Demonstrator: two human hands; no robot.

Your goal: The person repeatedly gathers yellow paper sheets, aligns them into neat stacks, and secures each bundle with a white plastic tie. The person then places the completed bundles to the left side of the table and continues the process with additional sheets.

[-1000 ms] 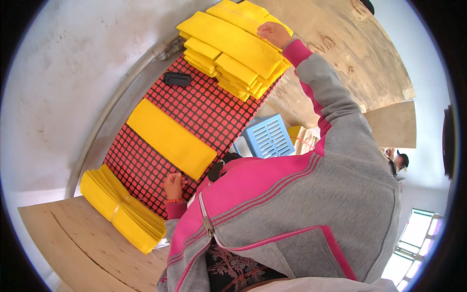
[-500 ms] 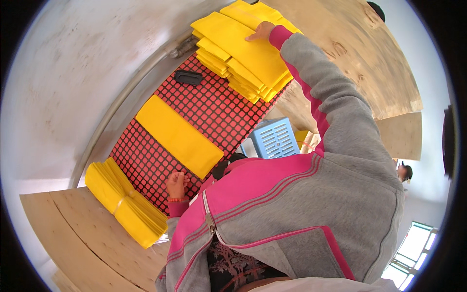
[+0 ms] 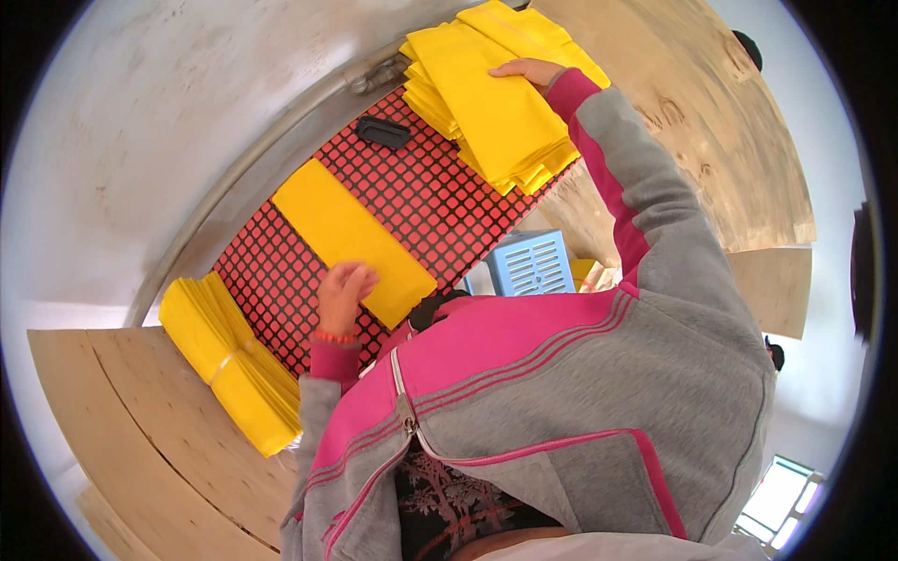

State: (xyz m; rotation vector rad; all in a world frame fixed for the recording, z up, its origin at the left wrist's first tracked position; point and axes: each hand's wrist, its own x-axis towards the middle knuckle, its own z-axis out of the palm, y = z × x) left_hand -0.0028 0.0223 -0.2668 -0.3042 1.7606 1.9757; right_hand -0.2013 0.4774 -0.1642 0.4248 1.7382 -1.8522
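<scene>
My right hand [image 3: 529, 73] is at the edge of the top folded yellow cloth piece [image 3: 491, 107], its thumb lying over the cloth and the other fingers hidden beneath. Under that piece is an uneven pile of similar yellow pieces [image 3: 428, 101]. A single flat yellow piece [image 3: 341, 229] lies across the red and black checked mat [image 3: 412, 201]. Over the near end of this piece hovers my left hand [image 3: 342, 294], loosely bent fingers apart and slightly blurred, with nothing visible in it.
A tied yellow bundle [image 3: 229, 365] lies at the left on the wooden boards [image 3: 122, 393]. A small black plastic holder [image 3: 383, 132] rests on the mat near the wall pipe [image 3: 238, 164]. A blue slotted basket [image 3: 533, 264] stands below the mat's right edge.
My left hand has risen from the mat's near edge toward the flat piece, its fingers loosening. My right hand has shifted along the pile, and the top piece has turned and moved with it.
</scene>
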